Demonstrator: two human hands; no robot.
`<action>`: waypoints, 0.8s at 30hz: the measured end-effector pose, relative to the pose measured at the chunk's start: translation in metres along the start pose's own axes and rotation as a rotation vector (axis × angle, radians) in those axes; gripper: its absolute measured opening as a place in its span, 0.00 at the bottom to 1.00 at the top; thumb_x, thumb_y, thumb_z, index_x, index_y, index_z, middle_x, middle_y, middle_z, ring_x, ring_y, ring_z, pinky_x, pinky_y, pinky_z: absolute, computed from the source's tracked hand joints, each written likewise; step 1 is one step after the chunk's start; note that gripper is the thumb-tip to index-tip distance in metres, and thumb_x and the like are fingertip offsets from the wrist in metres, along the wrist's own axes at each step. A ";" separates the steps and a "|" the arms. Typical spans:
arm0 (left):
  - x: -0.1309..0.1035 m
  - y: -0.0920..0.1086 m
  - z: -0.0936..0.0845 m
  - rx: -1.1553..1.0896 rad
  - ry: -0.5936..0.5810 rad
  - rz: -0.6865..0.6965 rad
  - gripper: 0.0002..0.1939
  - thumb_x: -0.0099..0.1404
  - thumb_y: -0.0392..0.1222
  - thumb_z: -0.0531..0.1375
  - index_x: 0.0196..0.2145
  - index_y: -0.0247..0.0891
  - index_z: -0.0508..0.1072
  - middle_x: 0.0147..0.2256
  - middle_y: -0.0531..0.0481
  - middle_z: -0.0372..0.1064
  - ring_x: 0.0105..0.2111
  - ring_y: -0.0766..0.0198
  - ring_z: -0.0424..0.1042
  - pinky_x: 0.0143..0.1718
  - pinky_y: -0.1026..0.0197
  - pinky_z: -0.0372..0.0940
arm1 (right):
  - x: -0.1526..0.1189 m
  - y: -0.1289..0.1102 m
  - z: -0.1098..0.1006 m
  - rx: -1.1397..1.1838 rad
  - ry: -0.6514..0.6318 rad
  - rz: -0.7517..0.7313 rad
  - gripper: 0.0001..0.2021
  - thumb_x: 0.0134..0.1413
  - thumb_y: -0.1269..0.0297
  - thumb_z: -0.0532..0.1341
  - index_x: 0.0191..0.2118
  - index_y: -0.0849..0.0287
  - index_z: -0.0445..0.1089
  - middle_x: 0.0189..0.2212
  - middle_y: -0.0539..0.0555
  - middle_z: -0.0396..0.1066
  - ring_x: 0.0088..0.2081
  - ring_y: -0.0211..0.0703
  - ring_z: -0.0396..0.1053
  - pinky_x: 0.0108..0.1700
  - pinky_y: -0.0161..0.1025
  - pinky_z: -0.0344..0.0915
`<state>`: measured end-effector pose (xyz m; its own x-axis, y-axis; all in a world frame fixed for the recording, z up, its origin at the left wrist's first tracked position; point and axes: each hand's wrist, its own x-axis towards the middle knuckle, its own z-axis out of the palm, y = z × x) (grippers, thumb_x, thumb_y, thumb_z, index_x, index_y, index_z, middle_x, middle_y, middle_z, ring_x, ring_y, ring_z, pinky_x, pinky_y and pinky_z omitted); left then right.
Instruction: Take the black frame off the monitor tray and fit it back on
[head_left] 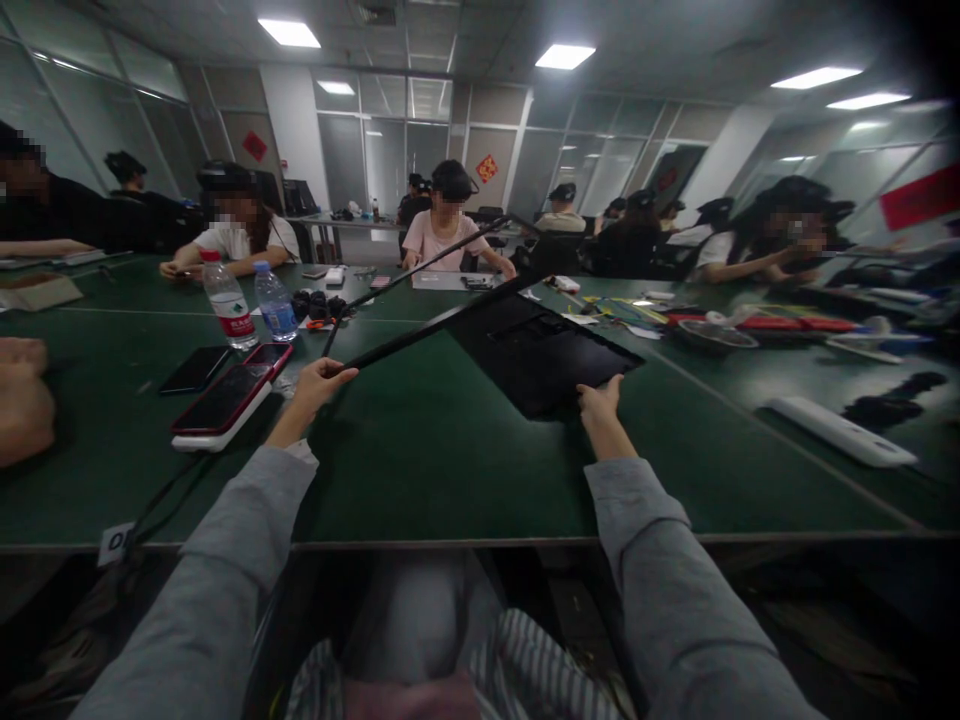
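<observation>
My left hand [321, 385] pinches the near left corner of a thin black frame [427, 328], which is raised and tilted above the green table. The frame's far end reaches toward the middle of the table. My right hand [600, 400] grips the near right edge of a flat black panel [551, 355], fingers beneath and thumb at the edge. The panel lies low over the table, its upper part behind the frame's far end. Whether frame and panel are joined there cannot be made out.
On the green table [450, 470], left, are a red-labelled bottle [229, 305], a blue-labelled bottle [276, 305], phones [225, 398] and another person's hand [24, 400]. A white power strip [840, 432] lies right. People sit across the table.
</observation>
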<state>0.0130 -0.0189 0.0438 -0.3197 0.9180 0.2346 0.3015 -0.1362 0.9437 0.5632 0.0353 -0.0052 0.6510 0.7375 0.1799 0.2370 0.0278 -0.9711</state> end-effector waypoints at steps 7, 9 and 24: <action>0.003 -0.004 -0.001 0.180 -0.103 0.135 0.30 0.39 0.63 0.77 0.32 0.39 0.78 0.32 0.48 0.78 0.36 0.54 0.75 0.41 0.54 0.67 | -0.002 -0.006 0.017 0.145 -0.523 0.086 0.50 0.42 0.65 0.69 0.74 0.48 0.57 0.44 0.53 0.80 0.35 0.45 0.77 0.37 0.42 0.77; 0.001 -0.003 -0.001 0.243 -0.126 0.169 0.29 0.41 0.64 0.77 0.31 0.40 0.78 0.33 0.47 0.78 0.36 0.53 0.76 0.41 0.54 0.68 | -0.001 -0.010 0.018 0.143 -0.515 0.004 0.41 0.43 0.60 0.71 0.67 0.51 0.67 0.41 0.53 0.80 0.37 0.46 0.77 0.39 0.42 0.76; -0.001 -0.005 -0.013 0.659 -0.202 0.302 0.22 0.52 0.62 0.75 0.35 0.45 0.81 0.39 0.46 0.81 0.41 0.49 0.79 0.47 0.51 0.66 | -0.014 -0.015 0.025 -0.152 -0.345 -0.400 0.30 0.52 0.55 0.66 0.60 0.60 0.69 0.40 0.59 0.75 0.44 0.54 0.74 0.55 0.56 0.72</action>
<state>0.0004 -0.0245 0.0418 0.0139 0.9351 0.3542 0.8457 -0.2000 0.4948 0.5320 0.0411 0.0032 0.2208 0.8684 0.4439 0.5359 0.2722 -0.7992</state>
